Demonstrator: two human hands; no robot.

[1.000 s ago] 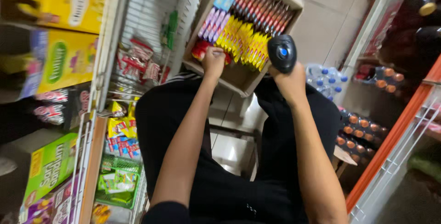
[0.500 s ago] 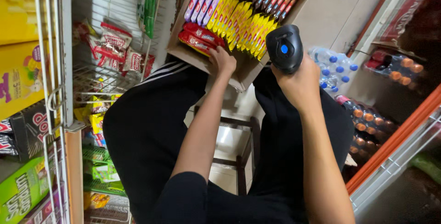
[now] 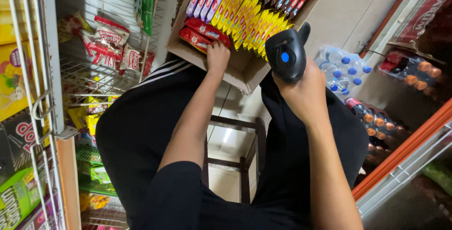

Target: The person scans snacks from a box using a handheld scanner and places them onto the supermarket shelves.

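A cardboard box (image 3: 245, 72) rests on my knees, packed with rows of purple, yellow, dark and red snack bars (image 3: 245, 13). My left hand (image 3: 217, 54) reaches into the box and its fingers close on a red packet (image 3: 202, 34) at the near row. My right hand (image 3: 301, 93) holds a black handheld barcode scanner (image 3: 286, 54) with a blue button, its head pointing toward the yellow bars. I sit on a wooden stool (image 3: 235, 164) in black trousers.
White wire shelves (image 3: 94, 69) on the left hold snack packets (image 3: 110, 41) and boxes. Shrink-wrapped water bottles (image 3: 341, 69) and orange-capped bottles (image 3: 376, 121) stand on the tiled floor at right, beside an orange-edged cabinet (image 3: 405, 150).
The view has shifted so the box and hands sit closer and larger. My left hand has gone from the box's near edge into the red packets. The scanner stays raised.
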